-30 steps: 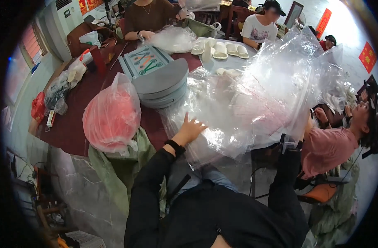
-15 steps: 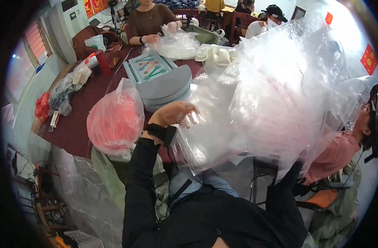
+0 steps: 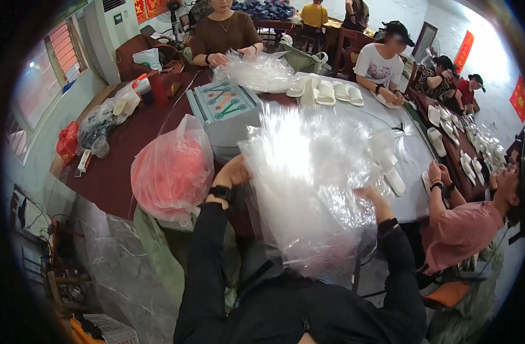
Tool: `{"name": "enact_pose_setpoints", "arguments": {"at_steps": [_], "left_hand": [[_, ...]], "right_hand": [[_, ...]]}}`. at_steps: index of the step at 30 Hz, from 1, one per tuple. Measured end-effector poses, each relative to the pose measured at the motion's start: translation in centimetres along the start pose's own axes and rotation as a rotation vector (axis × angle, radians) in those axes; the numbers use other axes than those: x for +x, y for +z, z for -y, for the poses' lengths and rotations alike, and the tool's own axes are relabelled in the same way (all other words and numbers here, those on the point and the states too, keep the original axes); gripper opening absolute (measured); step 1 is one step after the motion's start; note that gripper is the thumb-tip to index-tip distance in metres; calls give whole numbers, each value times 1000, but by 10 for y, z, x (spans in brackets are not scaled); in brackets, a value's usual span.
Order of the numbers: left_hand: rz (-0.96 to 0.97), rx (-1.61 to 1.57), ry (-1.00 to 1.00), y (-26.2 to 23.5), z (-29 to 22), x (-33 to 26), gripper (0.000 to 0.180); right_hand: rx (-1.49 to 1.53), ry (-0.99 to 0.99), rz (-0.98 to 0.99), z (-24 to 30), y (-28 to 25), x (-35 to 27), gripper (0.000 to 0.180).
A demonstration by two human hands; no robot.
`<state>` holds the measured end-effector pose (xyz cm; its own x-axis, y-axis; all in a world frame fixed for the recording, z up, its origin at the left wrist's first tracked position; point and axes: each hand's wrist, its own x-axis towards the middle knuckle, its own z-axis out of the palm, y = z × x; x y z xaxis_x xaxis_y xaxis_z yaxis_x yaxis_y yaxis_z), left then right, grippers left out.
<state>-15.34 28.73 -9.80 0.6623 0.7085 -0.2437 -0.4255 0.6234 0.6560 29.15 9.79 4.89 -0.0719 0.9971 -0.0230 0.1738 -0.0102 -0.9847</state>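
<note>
A large clear plastic bag (image 3: 308,200), or a stack of such bags, hangs crumpled and shiny in front of me over the table's near edge. My right hand (image 3: 374,200) grips its right side, the fingers closed on the film. At its left edge is my left hand (image 3: 233,172), whose fingers are hidden by the plastic, so I cannot tell how they are held. Left of that hand sits a clear bag with pink-red contents (image 3: 173,172). Behind the plastic lies a grey case with a board of coloured shapes (image 3: 223,103).
White slippers (image 3: 325,92) line the table's far side; another slipper (image 3: 394,180) lies beyond my right hand. A person in brown (image 3: 228,34) handles clear plastic opposite. A person in pink (image 3: 466,232) works close at right. Bags and a red container (image 3: 156,88) stand at left.
The plastic has come down and leftward from high on the right, uncovering slippers and people there. My right hand now shows at its side. My left hand, fingers visible before, is partly behind the film.
</note>
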Motion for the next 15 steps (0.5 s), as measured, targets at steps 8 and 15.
{"name": "enact_pose_setpoints", "arguments": {"at_steps": [8, 15], "left_hand": [[-274, -100, 399, 115, 62, -21, 57], [-54, -285, 411, 121, 78, -27, 68]], "right_hand": [[-127, 490, 66, -48, -43, 57, 32], [-698, 656, 119, -24, -4, 74, 77]]}}
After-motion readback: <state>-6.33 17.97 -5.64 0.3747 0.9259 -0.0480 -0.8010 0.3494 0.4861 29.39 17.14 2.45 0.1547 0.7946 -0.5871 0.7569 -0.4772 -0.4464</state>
